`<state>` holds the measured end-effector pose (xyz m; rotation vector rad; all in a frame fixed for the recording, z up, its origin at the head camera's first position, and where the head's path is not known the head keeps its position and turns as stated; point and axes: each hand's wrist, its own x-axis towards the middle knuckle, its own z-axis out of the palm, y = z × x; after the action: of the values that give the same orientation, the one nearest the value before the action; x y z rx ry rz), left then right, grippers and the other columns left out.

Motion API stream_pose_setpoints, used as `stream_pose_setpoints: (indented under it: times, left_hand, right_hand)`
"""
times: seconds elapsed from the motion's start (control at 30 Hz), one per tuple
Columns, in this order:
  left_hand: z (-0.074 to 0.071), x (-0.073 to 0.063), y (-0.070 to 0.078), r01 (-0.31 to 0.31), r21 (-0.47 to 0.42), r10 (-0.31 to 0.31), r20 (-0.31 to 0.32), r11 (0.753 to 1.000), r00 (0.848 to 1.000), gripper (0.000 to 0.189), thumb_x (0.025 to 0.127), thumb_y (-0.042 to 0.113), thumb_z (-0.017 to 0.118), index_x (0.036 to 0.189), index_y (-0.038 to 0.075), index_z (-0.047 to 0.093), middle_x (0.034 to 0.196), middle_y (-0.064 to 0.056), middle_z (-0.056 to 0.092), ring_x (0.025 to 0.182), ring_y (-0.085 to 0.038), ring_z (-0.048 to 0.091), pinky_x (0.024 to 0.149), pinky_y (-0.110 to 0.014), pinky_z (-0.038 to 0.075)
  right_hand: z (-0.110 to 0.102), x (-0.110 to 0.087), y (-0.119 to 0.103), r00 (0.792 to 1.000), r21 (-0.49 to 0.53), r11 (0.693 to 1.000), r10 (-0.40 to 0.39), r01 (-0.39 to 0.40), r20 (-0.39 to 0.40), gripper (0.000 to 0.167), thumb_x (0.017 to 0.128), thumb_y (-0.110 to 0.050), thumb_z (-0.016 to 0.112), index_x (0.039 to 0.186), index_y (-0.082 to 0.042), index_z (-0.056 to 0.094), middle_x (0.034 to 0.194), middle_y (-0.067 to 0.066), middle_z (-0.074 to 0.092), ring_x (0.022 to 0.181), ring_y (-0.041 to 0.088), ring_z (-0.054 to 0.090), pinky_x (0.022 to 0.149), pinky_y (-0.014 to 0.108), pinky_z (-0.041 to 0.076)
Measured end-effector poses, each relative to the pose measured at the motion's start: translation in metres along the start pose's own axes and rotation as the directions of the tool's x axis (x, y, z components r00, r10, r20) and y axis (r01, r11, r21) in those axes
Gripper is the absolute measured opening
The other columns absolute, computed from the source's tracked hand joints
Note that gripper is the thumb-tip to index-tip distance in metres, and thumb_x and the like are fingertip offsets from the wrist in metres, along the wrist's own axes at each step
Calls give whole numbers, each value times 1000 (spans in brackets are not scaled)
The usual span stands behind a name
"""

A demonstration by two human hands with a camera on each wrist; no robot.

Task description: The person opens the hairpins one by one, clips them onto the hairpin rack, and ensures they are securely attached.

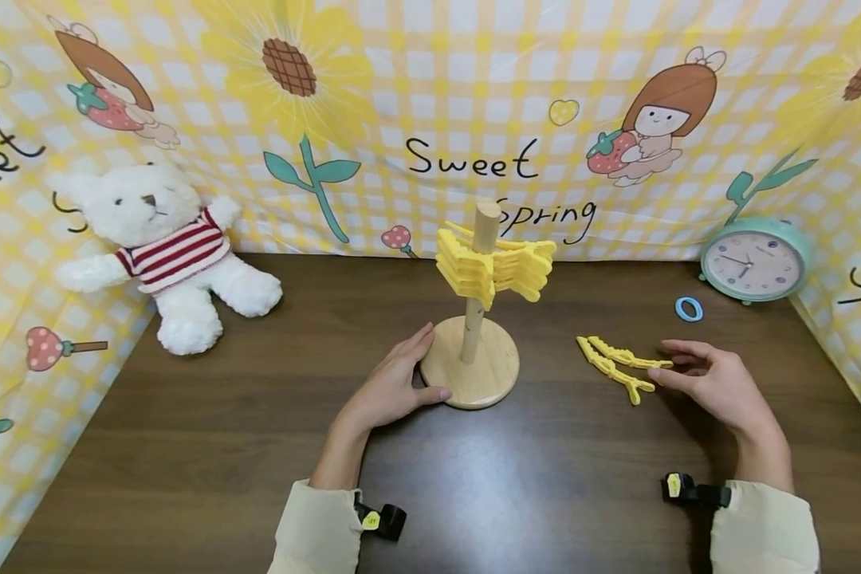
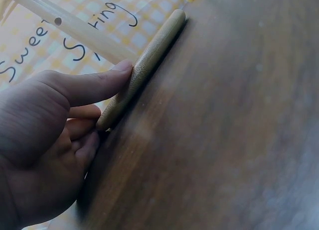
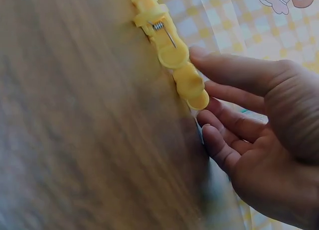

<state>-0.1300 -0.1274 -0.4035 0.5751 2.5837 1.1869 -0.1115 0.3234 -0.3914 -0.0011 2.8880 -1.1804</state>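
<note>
My left hand grips the round base of a wooden stand, thumb on its top and fingers at its rim. In the left wrist view, the thumb presses the base near its edge. Several yellow hair clips hang around the upper part of the wooden post. Two more yellow clips lie side by side on the table. At their handle ends is my right hand, its thumb and fingers spread about one clip, whose metal spring shows in the right wrist view.
A blue ring lies behind the right hand. At the back right stands a green alarm clock, and a white teddy bear in a striped shirt leans at the back left. Patterned cloth walls the table.
</note>
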Motion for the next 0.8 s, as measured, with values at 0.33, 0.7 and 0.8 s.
stream_pose_setpoints:
  times: [0.33, 0.7, 0.8]
  left_hand:
    - [1, 0, 1, -5, -4, 5, -6, 1000, 1000, 92, 89, 27, 81, 158, 0, 26, 168, -8, 18, 153, -30, 17, 120, -52, 20]
    - [1, 0, 2, 3, -5, -3, -1, 1000, 1000, 93, 89, 27, 81, 159, 0, 26, 168, -8, 18, 153, -30, 16, 120, -52, 19]
    - [0, 0, 3, 8, -7, -8, 2, 1000, 1000, 93, 89, 27, 81, 159, 1, 26, 168, -8, 18, 153, -30, 16, 120, -52, 19]
  right_hand:
    - [-1, 4, -1, 999, -73, 997, 38, -38, -1, 52, 91, -30, 78, 126, 7, 66, 108, 20, 68, 82, -3, 54, 68, 15, 45]
    - [-3, 2, 3, 999, -9, 1000, 26, -26, 22, 52, 89, -21, 81, 126, 11, 63, 109, 23, 67, 80, -5, 57, 67, 14, 48]
    - [-2, 2, 4, 1000, -1, 1000, 29, -29, 10, 50, 89, -21, 80, 125, 10, 64, 109, 23, 67, 80, -6, 57, 67, 14, 48]
